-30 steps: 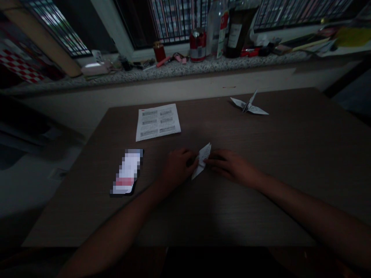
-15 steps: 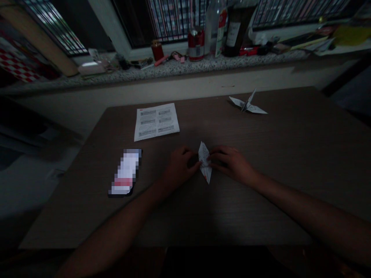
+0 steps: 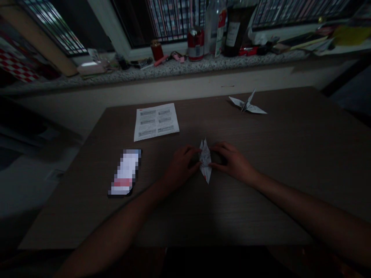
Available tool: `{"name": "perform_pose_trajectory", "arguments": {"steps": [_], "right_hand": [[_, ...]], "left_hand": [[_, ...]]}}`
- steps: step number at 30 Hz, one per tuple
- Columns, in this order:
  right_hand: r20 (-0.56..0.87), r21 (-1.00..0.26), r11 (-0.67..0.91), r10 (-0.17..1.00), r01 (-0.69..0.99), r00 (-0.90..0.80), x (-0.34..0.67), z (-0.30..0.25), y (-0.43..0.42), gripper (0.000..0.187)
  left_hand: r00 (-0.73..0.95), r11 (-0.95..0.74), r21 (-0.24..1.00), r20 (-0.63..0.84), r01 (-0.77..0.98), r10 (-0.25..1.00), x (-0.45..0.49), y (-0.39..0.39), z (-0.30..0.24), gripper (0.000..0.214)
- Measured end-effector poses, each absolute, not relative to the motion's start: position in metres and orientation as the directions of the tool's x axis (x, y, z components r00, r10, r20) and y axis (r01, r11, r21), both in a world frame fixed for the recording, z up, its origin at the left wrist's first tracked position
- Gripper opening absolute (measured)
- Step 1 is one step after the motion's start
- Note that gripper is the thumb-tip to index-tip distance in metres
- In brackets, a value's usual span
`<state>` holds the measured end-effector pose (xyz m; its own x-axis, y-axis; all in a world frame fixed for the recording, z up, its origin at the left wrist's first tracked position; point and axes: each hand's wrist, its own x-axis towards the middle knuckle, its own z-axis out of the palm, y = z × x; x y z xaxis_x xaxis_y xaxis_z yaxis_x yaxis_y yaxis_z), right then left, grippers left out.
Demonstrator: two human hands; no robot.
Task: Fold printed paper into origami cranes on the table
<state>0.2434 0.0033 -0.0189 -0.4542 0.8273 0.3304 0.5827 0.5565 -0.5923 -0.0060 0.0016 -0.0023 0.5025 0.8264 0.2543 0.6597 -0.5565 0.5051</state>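
Note:
A narrow, diamond-shaped piece of folded printed paper (image 3: 206, 161) lies on the brown table (image 3: 179, 216) between my hands, its far end split into two points. My left hand (image 3: 184, 163) holds its left edge with thumb and fingertips. From the other side, my right hand (image 3: 230, 159) grips the right edge in the same way, thumb nearer me. A finished paper crane (image 3: 247, 105) with spread wings rests farther back, to the right. Small red print shows close to the near tip of the folded paper.
A printed sheet (image 3: 157, 122) lies at the back left, with a lit phone (image 3: 125, 172) nearer me. Along the stone windowsill (image 3: 139, 75) stand a red can (image 3: 196, 43), a clear bottle (image 3: 213, 29), a dark tube (image 3: 233, 34) and several small items.
The two far points of the folded paper have spread apart. My right fingers have shifted from over the paper to its right edge; my left fingers have moved slightly too.

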Motion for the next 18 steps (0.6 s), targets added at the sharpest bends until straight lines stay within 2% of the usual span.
{"name": "perform_pose_trajectory", "arguments": {"steps": [5, 10, 18], "right_hand": [[0.338, -0.601, 0.56, 0.825, 0.57, -0.453, 0.2442, -0.0196, 0.0044, 0.042], [0.356, -0.608, 0.583, 0.807, 0.54, -0.47, 0.2446, -0.0188, 0.0054, 0.038], [0.362, -0.604, 0.609, 0.784, 0.514, -0.504, 0.2447, -0.0172, 0.0051, 0.026]], "left_hand": [[0.539, -0.556, 0.571, 0.222, 0.603, 0.813, -0.0038, 0.0016, -0.0006, 0.031], [0.496, -0.48, 0.645, 0.176, 0.594, 0.85, -0.0045, 0.003, -0.0005, 0.035], [0.554, -0.556, 0.601, 0.215, 0.574, 0.804, -0.0063, 0.0065, -0.0037, 0.02]]}}
